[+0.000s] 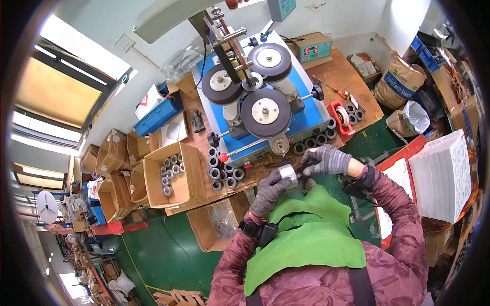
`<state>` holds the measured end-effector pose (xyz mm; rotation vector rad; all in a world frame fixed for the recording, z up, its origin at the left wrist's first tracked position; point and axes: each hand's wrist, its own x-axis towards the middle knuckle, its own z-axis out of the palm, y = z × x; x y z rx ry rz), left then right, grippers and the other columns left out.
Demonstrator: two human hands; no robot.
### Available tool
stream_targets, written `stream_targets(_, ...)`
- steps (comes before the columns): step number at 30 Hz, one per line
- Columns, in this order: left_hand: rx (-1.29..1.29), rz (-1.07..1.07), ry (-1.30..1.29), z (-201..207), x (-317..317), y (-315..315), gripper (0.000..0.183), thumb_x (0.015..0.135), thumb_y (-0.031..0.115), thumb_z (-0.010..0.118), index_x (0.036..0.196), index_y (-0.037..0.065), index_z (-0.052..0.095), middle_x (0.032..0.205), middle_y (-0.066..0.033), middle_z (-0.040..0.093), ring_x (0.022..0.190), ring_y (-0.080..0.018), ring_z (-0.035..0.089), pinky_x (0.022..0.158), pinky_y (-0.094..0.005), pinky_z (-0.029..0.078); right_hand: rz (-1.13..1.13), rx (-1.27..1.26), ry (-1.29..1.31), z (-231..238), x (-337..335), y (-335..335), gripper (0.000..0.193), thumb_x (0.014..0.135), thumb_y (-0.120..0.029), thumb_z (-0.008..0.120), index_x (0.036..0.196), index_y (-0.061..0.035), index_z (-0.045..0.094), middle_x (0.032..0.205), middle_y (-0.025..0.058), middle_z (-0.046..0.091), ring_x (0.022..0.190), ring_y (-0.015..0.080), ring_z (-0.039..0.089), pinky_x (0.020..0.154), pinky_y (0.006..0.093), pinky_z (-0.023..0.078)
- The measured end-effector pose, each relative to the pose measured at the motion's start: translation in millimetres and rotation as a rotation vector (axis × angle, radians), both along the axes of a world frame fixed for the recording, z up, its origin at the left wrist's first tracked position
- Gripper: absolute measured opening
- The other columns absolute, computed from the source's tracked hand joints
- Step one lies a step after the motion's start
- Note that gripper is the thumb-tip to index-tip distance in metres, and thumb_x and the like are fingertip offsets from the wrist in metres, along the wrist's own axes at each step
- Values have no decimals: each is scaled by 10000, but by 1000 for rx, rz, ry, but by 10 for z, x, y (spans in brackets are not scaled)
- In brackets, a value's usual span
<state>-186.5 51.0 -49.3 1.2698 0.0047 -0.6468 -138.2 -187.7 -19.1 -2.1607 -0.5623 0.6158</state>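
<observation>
Both my hands wear grey knit gloves. My left hand (269, 194) is closed around a short silvery-white cylinder (288, 174) in front of the table's near edge. Just to the right, my right hand (331, 160) has its fingers curled together, pointing at the cylinder; a dark bit shows at its fingertips, too small to name. Beyond the hands stands a blue-topped machine (306, 115) with three black rollers, the nearest being a roller (265, 113) with a pale hub. Grey rings (310, 143) line its front edge.
More grey rings (224, 173) sit left of the machine, and others in a cardboard box (194, 176). A red tape holder (341, 117) stands at the right. Below the table is an open carton (199, 224) with clear plastic. A white stack (427, 171) rises at my right.
</observation>
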Motion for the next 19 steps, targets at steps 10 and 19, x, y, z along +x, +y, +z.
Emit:
stream_targets(10, -60, -83, -85, 12, 147, -223, 582, 683, 307, 756, 1104, 3, 494, 1016, -56, 561, 954, -144, 519, 853, -290, 415, -110, -2, -28, 116, -26, 127, 513, 684, -350, 683, 1063, -67, 483, 830, 155, 620, 802, 304, 615, 722, 374, 475)
stream_targets(19, 123, -200, -294, 78, 442, -544, 759, 647, 347, 780, 1190, 37, 349, 1148, -94, 475, 1053, -181, 482, 934, -327, 385, -429, 196, -120, -353, 93, 56, 475, 650, -259, 746, 1027, -44, 554, 963, 149, 595, 880, 287, 596, 782, 370, 470)
